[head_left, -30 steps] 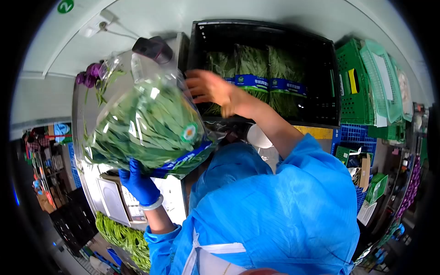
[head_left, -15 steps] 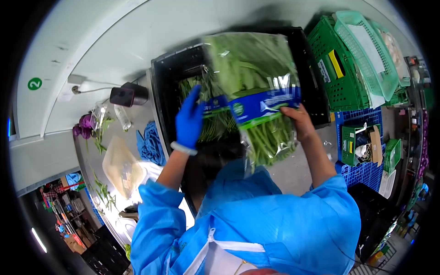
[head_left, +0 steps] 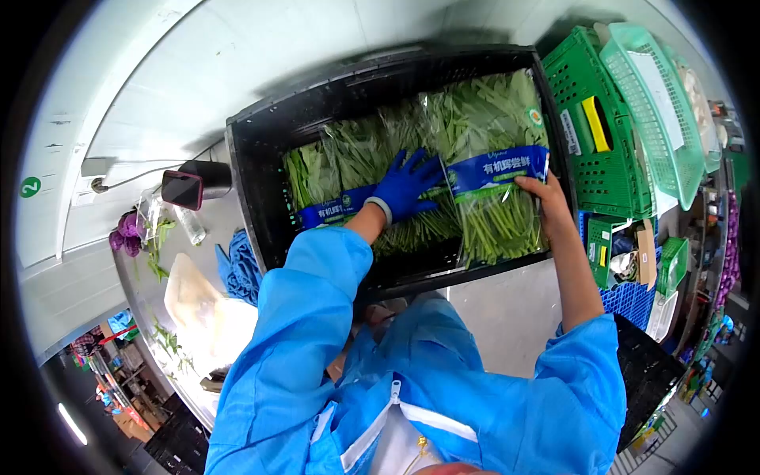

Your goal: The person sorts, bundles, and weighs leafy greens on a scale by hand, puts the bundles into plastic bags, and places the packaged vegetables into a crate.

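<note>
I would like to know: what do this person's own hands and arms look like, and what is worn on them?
The left hand wears a darker blue glove, with a pale band at the wrist. The right hand is bare. Both sleeves are loose, bright blue; the right one leaves the forearm uncovered.

Blue-banded grns bag lies R in blk crate.

The rightmost bag reads “有机…尝鲜” — the round green sign, “2”.

greens bag — lowered into black crate | left hand — now spread on packed bags
</note>
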`<state>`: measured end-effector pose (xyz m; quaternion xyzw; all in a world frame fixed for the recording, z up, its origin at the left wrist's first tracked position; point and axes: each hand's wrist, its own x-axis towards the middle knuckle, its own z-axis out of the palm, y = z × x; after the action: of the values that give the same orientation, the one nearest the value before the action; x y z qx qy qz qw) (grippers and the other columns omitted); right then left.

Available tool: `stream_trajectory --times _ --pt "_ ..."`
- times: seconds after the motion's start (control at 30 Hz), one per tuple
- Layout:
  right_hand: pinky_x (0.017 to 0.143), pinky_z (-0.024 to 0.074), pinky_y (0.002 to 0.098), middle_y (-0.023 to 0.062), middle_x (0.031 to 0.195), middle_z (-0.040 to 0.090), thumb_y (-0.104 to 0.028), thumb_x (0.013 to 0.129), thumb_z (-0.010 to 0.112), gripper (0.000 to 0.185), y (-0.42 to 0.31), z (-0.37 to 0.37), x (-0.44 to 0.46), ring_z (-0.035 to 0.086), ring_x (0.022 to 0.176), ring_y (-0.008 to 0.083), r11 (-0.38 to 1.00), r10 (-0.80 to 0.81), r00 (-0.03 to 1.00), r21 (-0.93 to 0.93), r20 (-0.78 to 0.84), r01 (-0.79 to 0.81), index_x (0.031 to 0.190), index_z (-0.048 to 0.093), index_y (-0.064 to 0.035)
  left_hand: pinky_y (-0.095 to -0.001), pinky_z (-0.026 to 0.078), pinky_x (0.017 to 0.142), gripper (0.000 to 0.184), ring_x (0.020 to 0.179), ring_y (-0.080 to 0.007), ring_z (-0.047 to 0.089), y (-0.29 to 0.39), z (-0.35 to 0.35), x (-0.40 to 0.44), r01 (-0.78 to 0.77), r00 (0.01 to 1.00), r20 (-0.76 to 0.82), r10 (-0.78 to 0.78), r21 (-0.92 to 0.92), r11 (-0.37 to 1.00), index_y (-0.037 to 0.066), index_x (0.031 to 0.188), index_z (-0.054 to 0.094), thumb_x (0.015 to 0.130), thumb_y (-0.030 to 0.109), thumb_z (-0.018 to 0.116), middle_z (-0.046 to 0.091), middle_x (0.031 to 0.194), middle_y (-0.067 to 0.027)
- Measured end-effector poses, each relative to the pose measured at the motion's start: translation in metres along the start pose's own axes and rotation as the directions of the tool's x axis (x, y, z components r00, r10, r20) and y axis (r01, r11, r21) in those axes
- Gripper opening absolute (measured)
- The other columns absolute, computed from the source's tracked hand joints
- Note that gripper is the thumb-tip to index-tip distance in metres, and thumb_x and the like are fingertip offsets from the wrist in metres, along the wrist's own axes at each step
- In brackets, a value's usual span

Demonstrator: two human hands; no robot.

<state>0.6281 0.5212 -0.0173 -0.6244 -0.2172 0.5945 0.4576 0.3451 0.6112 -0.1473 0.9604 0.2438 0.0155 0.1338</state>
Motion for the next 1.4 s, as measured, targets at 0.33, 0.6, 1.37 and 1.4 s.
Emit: stream_trajectory --times 0.33,0.6,1.37,1.4 --pt "0.099 0.0418 0.0397 0.0223 0.139 0.041 -0.016 0.082 0.069 0.058 0.019 0.009 0.027 0.048 0.121 0.0371 0.161 -0.479 0.868 -0.959 0.132 0.235 0.132 0.043 -0.0008 -0.0507 0.021 0.113 0.065 0.138 -0.0359 0.027 0.001 -0.028 -0.023 0.021 1.0 -0.02 -0.023 -0.087 0.996 0.018 0.145 0.036 0.089 0.046 0.054 0.028 0.152 -0.0111" --pt "0.074 0.054 0.0366 0.013 0.1 0.067 -0.003 0.069 0.068 0.029 -0.099 0.21 -0.121 0.065 0.089 0.0308 -0.027 -0.614 -0.004 -0.015 0.789 1.0 0.098 0.064 -0.0015 -0.0412 0.045 0.088 0.042 0.105 -0.0298 0.058 0.072 -0.263 -0.161 0.043 0.823 -0.521 -0.227 -0.341 0.939 0.009 0.122 0.058 0.08 0.015 0.061 0.061 0.121 -0.011" --pt "0.068 0.0527 0.0357 0.0141 0.093 0.066 -0.004 0.07 0.066 0.022 -0.043 0.428 -0.352 0.065 0.081 0.0285 0.105 -0.51 -0.852 0.992 0.116 0.072 0.092 0.065 -0.0008 -0.0457 0.049 0.078 0.031 0.09 -0.0278 0.063 0.391 -0.332 -0.511 0.352 0.386 -0.898 -0.209 -0.066 0.934 -0.003 0.101 0.065 0.08 0.019 0.063 0.065 0.101 -0.0174" --pt "0.068 0.0526 0.0357 0.0142 0.092 0.066 -0.004 0.07 0.065 0.021 -0.039 0.431 -0.362 0.065 0.081 0.0284 0.111 -0.509 -0.854 0.992 0.109 0.061 0.091 0.065 -0.0007 -0.0457 0.049 0.077 0.031 0.09 -0.0279 0.063 0.401 -0.325 -0.521 0.362 0.367 -0.904 -0.22 -0.079 0.929 -0.003 0.101 0.065 0.08 0.019 0.063 0.065 0.1 -0.0174"
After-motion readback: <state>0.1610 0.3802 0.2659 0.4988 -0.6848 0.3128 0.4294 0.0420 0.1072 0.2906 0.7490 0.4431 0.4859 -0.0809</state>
